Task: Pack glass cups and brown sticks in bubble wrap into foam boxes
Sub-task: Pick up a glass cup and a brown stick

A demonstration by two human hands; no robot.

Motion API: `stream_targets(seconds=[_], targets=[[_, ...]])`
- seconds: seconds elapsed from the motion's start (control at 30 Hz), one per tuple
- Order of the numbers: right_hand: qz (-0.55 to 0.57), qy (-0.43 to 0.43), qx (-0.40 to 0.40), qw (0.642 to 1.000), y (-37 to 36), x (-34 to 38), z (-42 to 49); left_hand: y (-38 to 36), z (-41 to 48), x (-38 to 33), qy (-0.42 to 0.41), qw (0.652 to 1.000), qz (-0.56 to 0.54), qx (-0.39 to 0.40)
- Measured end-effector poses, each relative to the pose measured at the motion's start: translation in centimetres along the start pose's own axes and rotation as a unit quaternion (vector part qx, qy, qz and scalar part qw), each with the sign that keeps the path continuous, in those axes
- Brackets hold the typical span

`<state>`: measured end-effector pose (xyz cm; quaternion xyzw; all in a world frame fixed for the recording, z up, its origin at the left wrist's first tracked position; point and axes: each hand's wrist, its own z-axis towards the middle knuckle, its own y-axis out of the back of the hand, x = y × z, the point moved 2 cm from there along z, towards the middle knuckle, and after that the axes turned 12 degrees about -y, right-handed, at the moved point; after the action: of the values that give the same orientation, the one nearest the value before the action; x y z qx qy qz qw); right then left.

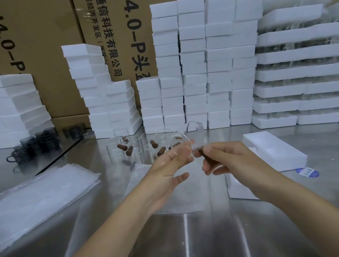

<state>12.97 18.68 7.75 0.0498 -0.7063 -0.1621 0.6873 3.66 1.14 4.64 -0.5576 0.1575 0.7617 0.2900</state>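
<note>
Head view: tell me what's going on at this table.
A person is packing at a steel table. The left hand holds a clear glass cup; the right hand pinches a brown stick beside it. More cups and sticks stand behind, bubble wrap lies beneath, and an open foam box sits to the right.

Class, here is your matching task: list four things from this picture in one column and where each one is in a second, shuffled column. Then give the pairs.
Things
1. glass cup being held
2. brown stick being held
3. bubble wrap pile
4. open foam box

Places
A. on the table, right of the hands
B. in the left hand
C. on the table, left of the hands
D. in the right hand

Pairs: 1-B, 2-D, 3-C, 4-A
</note>
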Motion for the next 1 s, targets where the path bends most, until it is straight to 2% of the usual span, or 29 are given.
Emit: stream_targets(seconds=[0.07,0.13,0.2,0.23,0.3,0.33,0.43,0.5,0.6,0.8,1.0], targets=[[0.044,-0.048,0.033,0.997,0.3,-0.4,0.4,0.0,0.1,0.1,-0.005,0.998,0.055,0.010],[0.099,-0.081,0.017,0.992,0.7,-0.7,0.7,0.3,0.1,0.3,-0.027,0.989,0.145,0.000],[0.146,-0.102,-0.011,0.984,1.1,-0.9,0.9,0.6,0.0,0.8,-0.054,0.958,0.280,0.000],[0.163,-0.110,-0.023,0.980,1.2,-1.0,0.8,0.9,-0.1,1.2,-0.060,0.920,0.386,0.013],[0.178,-0.118,-0.035,0.976,1.4,-1.1,0.9,1.3,-0.2,2.1,-0.060,0.800,0.594,0.051],[0.177,-0.120,-0.037,0.976,1.4,-1.1,1.0,1.6,-0.2,2.5,-0.059,0.768,0.635,0.061],[0.156,-0.124,-0.040,0.979,1.4,-1.3,1.0,2.5,0.2,2.9,-0.041,0.780,0.622,0.064],[0.140,-0.127,-0.040,0.981,1.3,-1.4,1.0,2.9,0.4,2.7,-0.051,0.768,0.636,0.059],[0.108,-0.128,-0.037,0.985,1.0,-1.5,1.0,3.4,0.6,1.6,-0.082,0.770,0.632,-0.004],[0.031,-0.121,-0.025,0.992,0.6,-1.3,0.8,2.6,0.2,-0.4,-0.178,0.788,0.583,-0.091],[-0.037,-0.106,-0.033,0.993,0.6,-1.5,0.9,0.8,-1.0,-1.6,-0.305,0.781,0.533,-0.114]])
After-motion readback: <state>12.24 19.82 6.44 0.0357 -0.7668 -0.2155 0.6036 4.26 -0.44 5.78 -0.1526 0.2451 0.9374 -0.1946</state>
